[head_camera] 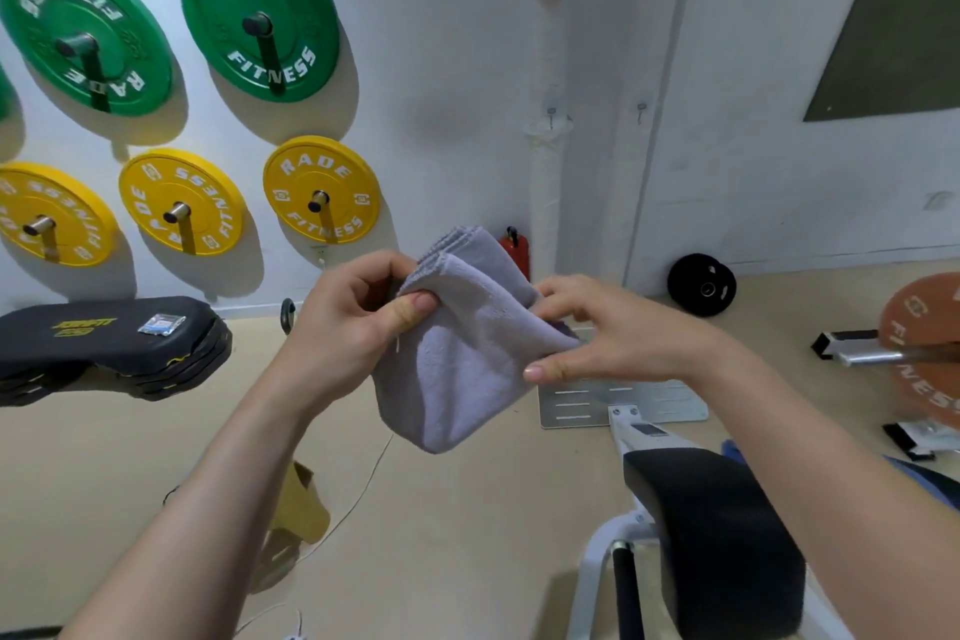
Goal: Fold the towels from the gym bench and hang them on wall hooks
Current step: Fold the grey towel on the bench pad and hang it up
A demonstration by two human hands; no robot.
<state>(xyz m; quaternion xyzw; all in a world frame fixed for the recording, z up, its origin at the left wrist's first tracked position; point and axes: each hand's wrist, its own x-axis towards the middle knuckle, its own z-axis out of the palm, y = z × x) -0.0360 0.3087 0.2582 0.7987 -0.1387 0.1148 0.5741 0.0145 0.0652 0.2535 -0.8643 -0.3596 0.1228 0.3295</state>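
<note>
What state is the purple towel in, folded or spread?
Folded. The purple towel shows stacked edges at its top corner; the left hand pinches it, the right hand holds it.

One head-mounted wide-angle camera looks forward and down from the person's eye line, close over both forearms. The left hand (353,322) and right hand (613,333) meet on the lilac towel (467,369) at frame centre. The camera faces the white wall (457,68); the bench pad (717,535) sits lower right.
</note>
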